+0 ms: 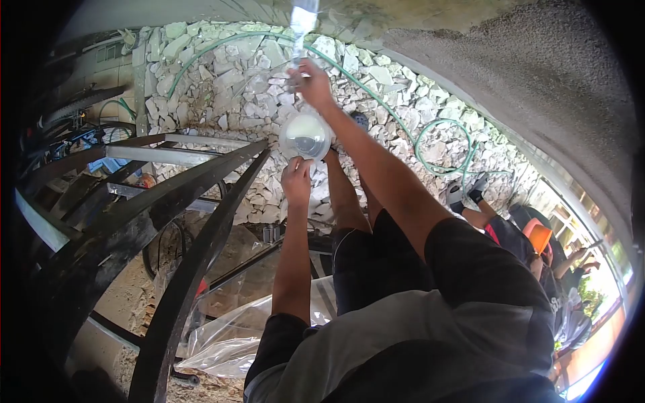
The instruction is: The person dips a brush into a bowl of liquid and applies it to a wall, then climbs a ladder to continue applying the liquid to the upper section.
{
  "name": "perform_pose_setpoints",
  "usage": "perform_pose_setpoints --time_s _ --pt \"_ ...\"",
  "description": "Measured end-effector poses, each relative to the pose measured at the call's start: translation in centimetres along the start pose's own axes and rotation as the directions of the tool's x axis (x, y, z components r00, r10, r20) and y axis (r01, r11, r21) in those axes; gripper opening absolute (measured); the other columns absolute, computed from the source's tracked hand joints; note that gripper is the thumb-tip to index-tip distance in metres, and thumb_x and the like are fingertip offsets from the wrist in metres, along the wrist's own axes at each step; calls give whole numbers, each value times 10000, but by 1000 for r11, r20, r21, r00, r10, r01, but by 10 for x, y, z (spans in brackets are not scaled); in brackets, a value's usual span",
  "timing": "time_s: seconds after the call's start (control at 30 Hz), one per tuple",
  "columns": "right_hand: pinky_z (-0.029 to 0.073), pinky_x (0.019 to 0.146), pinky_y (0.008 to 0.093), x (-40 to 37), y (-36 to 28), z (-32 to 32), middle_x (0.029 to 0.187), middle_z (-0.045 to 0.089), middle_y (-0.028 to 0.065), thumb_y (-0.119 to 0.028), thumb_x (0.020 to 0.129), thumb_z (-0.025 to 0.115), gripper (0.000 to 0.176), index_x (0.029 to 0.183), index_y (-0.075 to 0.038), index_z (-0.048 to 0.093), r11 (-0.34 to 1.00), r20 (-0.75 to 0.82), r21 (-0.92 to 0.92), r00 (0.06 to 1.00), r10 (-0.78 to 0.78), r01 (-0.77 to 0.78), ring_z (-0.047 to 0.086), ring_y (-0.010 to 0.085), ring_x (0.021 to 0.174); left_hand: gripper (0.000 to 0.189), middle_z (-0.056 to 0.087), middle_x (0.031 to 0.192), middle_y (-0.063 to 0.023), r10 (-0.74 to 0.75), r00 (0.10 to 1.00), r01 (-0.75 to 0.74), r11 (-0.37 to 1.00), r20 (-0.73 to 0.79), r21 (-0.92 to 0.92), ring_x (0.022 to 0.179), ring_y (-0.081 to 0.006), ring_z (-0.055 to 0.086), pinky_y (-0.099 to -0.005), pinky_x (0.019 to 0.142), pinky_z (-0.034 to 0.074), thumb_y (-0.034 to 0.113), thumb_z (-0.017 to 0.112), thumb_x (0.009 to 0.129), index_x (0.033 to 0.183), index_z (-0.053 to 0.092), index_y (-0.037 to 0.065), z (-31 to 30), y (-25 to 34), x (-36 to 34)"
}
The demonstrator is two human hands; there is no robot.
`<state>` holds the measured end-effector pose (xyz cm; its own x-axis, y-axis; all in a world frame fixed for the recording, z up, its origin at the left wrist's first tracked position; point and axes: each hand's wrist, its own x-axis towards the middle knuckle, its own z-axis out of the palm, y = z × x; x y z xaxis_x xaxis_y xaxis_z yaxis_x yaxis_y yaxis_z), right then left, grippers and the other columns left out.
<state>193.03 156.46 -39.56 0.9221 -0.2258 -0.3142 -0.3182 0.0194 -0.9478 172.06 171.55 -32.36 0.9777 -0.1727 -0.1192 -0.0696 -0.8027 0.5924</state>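
My left hand (pixel 296 180) pinches the near rim of a round, clear plastic tub (pixel 306 136) with whitish contents. Beyond the tub, my right hand (pixel 311 84) is closed around the handle of a brush-like tool (pixel 303 23). The tool's pale, wide end points away from me toward the wall and is blurred. Its bristles cannot be made out clearly.
Broken rubble (pixel 255 87) covers the ground, with a green hose (pixel 376 97) across it. Dark metal framing (pixel 181 282) and plastic sheeting (pixel 228 356) lie at left and below. A grey wall (pixel 537 80) curves along the top right. Other people (pixel 514 235) are at right.
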Motion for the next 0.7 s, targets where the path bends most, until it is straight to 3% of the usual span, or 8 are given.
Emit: perform_pose_setpoints --time_s 0.07,0.13,0.2,0.27,0.33,0.47,0.57,0.7 --pt "626 575 324 10 -1 -27 931 702 33 -196 975 725 314 1216 -43 596 951 -12 -190 969 245 -243 701 148 730 227 658 1019 -6 5 1000 -5 1000 -10 17 832 -288 665 -427 727 537 57 759 822 990 716 203 -2 -2 0" --pt "661 622 365 28 48 -43 978 696 59 -233 955 750 385 1239 -30 587 838 107 -102 831 546 -537 705 187 738 231 658 1022 -7 3 1000 -3 1000 -7 6 840 -286 667 -427 731 537 55 759 821 995 716 202 -3 -4 0" --pt "675 664 390 32 64 -50 1053 683 96 -210 973 724 366 1239 -3 582 762 124 -39 753 646 -647 693 206 788 236 658 1024 -7 -4 1000 3 1000 -3 -9 849 -283 668 -426 736 536 53 759 821 999 716 201 -4 -7 -3" --pt "681 706 402 35 56 -57 1101 665 126 -183 988 698 335 1230 15 577 535 99 321 589 802 -782 667 211 830 247 658 1025 -10 21 1000 -20 1000 -18 18 845 -283 668 -425 734 534 47 758 817 1003 717 205 -4 -10 -7" --pt "679 736 385 34 48 -65 1094 682 102 -176 1003 676 304 1231 3 585 565 75 329 618 783 -757 641 178 828 246 657 1021 -12 14 1000 -14 1000 -17 -3 846 -285 668 -426 733 534 45 757 817 1001 717 204 -3 -13 -11" --pt "652 700 303 19 -4 -71 1109 719 43 -239 1014 676 301 1235 -48 602 796 178 173 813 554 -580 631 105 804 233 653 1003 -13 5 1000 -4 1000 15 -14 851 -287 671 -429 734 538 46 756 822 990 718 202 -9 -18 -14" --pt "626 649 265 -25 -36 -62 1099 725 40 -203 1024 662 257 1215 -40 605 956 222 129 947 231 -263 669 82 831 230 650 994 -15 7 1000 -7 1000 18 -6 856 -288 672 -431 740 542 48 758 823 988 718 203 -10 -20 -14" --pt "595 692 259 -74 -56 -47 1051 723 37 -95 1016 658 204 1203 -31 607 1000 178 -13 984 -20 23 690 80 857 226 652 999 -15 3 1000 -3 1000 21 -19 857 -288 672 -431 746 544 53 761 822 986 718 202 -8 -19 -11"
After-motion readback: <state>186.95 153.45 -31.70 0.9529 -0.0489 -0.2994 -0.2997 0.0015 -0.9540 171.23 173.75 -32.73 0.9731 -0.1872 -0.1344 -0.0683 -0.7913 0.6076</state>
